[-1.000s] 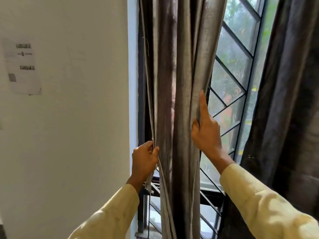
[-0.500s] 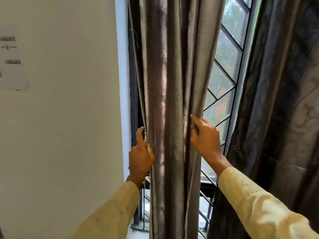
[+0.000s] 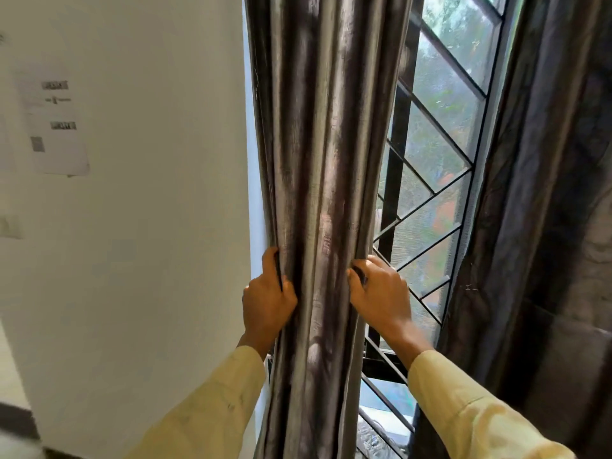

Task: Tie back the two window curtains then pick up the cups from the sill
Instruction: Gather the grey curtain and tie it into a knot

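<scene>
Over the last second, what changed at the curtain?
The right hand folded its raised forefinger down and now grips the right edge of the gathered curtain. The left hand keeps hold of the left edge. The other curtain still hangs untied.

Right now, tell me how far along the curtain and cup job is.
Done: the left curtain is bunched into a narrow column. In hand: the left hand and right hand grip its two sides; it is not tied yet. Left: tying it, then the right curtain, which hangs loose. The cups are not in view, so they remain too.
</scene>
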